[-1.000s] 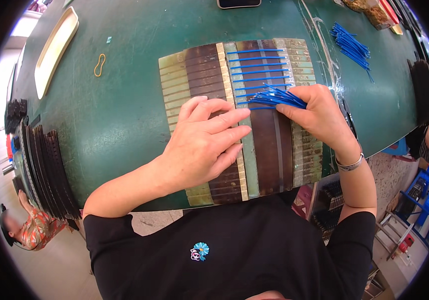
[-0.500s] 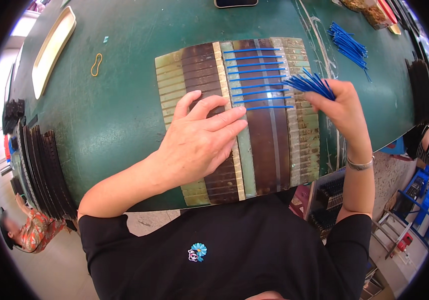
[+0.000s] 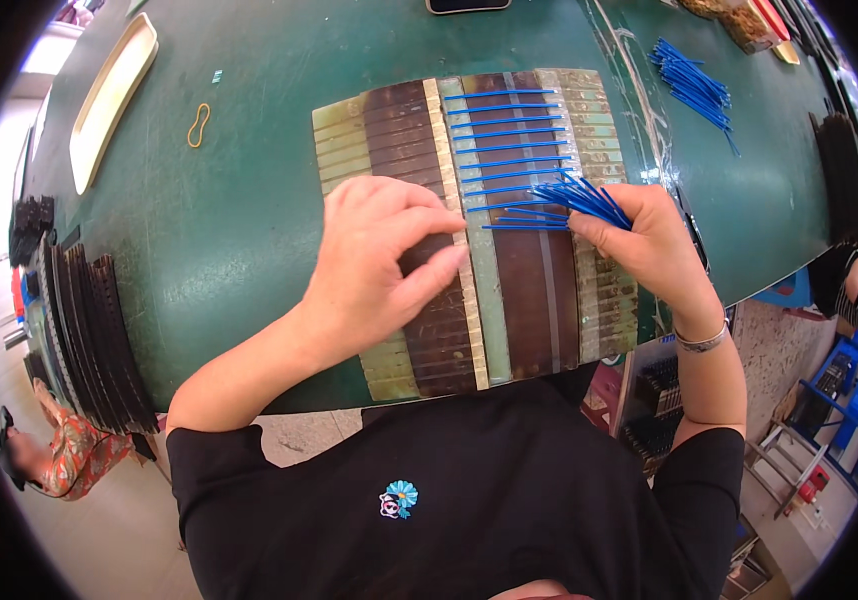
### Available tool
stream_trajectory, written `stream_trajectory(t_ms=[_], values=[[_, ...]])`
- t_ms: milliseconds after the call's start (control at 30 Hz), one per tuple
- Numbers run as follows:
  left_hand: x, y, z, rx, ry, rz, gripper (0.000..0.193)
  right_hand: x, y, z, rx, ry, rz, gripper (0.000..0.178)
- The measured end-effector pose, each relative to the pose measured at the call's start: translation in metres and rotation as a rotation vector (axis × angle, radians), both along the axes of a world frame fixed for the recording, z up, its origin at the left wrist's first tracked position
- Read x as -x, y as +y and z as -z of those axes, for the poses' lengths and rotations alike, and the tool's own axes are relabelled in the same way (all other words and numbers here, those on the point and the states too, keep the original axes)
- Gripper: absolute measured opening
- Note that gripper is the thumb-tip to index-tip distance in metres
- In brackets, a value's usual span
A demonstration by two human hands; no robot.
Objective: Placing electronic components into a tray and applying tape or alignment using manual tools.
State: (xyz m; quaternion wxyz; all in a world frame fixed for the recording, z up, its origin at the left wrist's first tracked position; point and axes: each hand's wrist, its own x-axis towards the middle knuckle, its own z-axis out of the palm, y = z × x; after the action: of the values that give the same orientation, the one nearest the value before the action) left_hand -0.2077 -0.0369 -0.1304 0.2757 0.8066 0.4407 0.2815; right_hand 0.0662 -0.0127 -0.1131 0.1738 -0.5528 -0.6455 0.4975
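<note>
A ridged green-and-brown board lies before me, crossed by pale strips running from far to near. Several thin blue wires rest spaced apart across its right half, roughly parallel. My right hand pinches a loose bundle of blue wires between thumb and fingers, low over the board's right side. Some wire ends stick out to the left from this bundle, over the nearest row. My left hand is over the board's left half, fingers bent, with a gap between thumb and forefinger and nothing seen in it.
On the green table, a second pile of blue wires lies at far right. A cream tray and a rubber band are at far left. Dark slats line the left edge. A person is beyond at left.
My left hand has drawn back from the nearest laid wire, its fingers now more bent. My right hand has come left and nearer with the wire bundle, over the laid wires.
</note>
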Motion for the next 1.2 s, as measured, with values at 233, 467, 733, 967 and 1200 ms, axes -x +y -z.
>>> stream_trajectory(t_ms=[233,467,733,967,1200], values=[[0.009,-0.008,0.008,-0.04,0.008,0.053,0.016,0.008,0.005,0.003,-0.095,-0.049,-0.071,0.022],[-0.004,-0.012,0.0,-0.162,0.077,0.157,0.023,0.012,0.005,0.008,-0.169,-0.07,-0.076,0.021],[0.002,-0.011,0.005,-0.219,0.098,0.106,0.026,0.0,0.007,-0.007,-0.057,-0.113,0.018,0.018],[0.014,-0.016,0.01,-0.149,0.043,0.129,0.028,0.017,-0.002,0.006,-0.22,-0.094,-0.135,0.017],[-0.006,-0.021,-0.003,-0.176,0.17,0.196,0.033,0.02,-0.001,0.003,-0.046,-0.071,-0.076,0.016]])
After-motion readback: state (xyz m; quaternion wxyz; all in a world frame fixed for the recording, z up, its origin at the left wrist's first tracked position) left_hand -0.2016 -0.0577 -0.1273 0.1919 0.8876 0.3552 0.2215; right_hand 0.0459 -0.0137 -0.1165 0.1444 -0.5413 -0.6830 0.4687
